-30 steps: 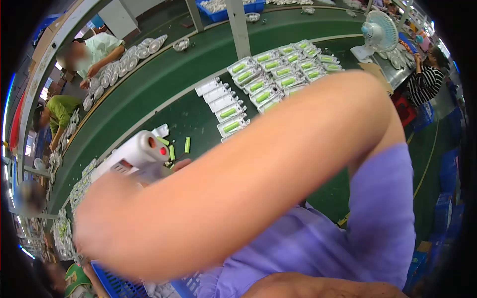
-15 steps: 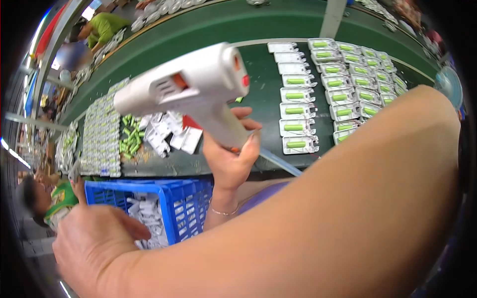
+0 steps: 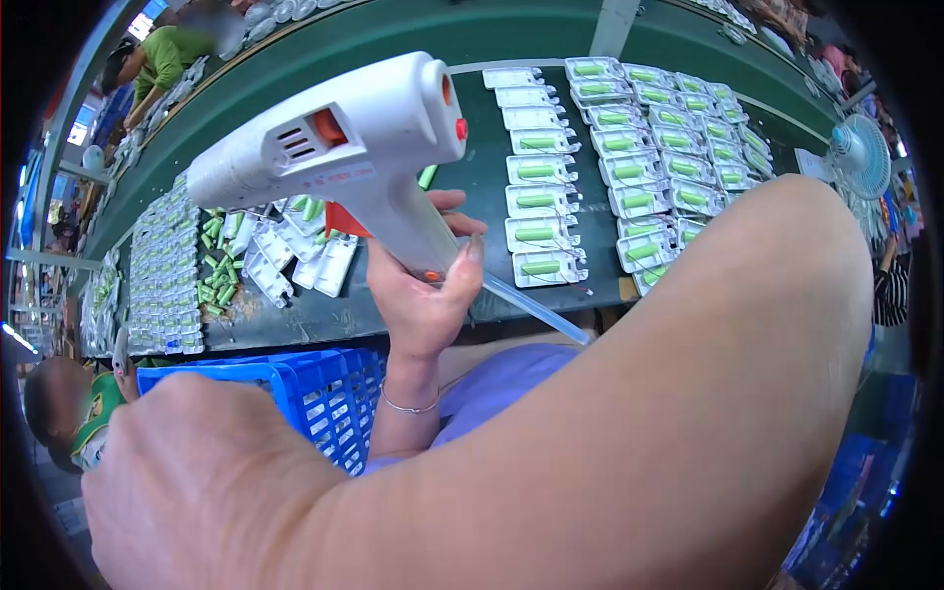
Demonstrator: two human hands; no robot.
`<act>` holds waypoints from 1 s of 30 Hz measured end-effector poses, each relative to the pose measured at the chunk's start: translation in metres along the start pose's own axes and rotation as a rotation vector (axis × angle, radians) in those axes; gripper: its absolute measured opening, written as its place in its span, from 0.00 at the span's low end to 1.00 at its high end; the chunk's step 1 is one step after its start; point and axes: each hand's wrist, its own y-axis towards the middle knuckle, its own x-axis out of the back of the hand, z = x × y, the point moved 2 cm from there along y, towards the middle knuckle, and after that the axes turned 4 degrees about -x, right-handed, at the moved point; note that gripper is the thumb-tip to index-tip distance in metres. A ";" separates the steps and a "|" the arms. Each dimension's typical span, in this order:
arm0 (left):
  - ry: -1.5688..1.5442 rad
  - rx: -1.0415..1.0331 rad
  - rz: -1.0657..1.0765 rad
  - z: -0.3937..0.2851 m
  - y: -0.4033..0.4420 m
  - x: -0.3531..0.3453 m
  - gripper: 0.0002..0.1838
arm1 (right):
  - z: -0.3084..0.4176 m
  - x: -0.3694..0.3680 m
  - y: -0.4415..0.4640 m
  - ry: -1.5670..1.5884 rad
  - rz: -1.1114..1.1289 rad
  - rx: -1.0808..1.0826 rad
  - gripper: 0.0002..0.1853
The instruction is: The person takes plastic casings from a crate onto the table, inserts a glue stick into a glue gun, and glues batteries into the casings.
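My left hand (image 3: pixel 423 300), with a thin bracelet at the wrist, is wrapped round the handle of a white glue gun (image 3: pixel 324 138). The nozzle end points left, and the red trigger shows below the body. A translucent glue stick (image 3: pixel 536 310) sticks out behind the handle. Across the foreground stretches my right arm, its elbow raised at the right. My right hand (image 3: pixel 197 462) is at the lower left, back towards me, overlapping a blue plastic crate (image 3: pixel 334 403); its fingers are hidden. A slim pale object (image 3: pixel 121 346) shows just above it; whether it is held I cannot tell.
White casings with green cylindrical cells (image 3: pixel 539 202) stand in columns on the green worktop (image 3: pixel 393 320). Loose green cells (image 3: pixel 216 285) and white casings (image 3: pixel 329 265) are heaped left of centre. People sit at the left (image 3: pixel 162 59) and lower left. A fan (image 3: pixel 860 157) stands at right.
The view has shifted, so the casings and glue gun appear further left. My right hand has moved down and left in view, and its fingers no longer show over the crate.
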 end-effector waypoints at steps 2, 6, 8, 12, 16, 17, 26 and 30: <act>0.018 -0.068 0.006 0.002 0.002 -0.001 0.25 | -0.001 0.000 -0.004 0.000 0.010 -0.015 0.10; 0.034 -0.045 0.029 0.000 0.006 -0.003 0.25 | -0.002 -0.002 -0.016 0.007 0.009 -0.036 0.10; 0.048 -0.021 0.029 0.002 0.006 -0.004 0.25 | -0.002 0.001 -0.028 0.012 -0.001 -0.051 0.09; 0.048 0.195 0.039 0.012 0.012 0.002 0.29 | -0.005 0.014 -0.073 0.042 -0.062 -0.111 0.09; -0.022 0.052 -0.060 0.014 0.011 -0.001 0.24 | -0.019 0.034 -0.133 0.211 -0.302 -0.279 0.09; 0.034 -0.043 0.001 0.018 0.013 0.001 0.24 | -0.023 0.039 -0.147 0.288 -0.390 -0.352 0.09; -0.028 -0.017 0.122 0.023 0.012 -0.019 0.23 | -0.115 0.017 -0.204 0.628 -0.772 -0.814 0.13; -0.007 0.006 0.137 0.025 0.011 -0.017 0.23 | -0.128 -0.026 -0.199 0.479 -0.479 -0.831 0.14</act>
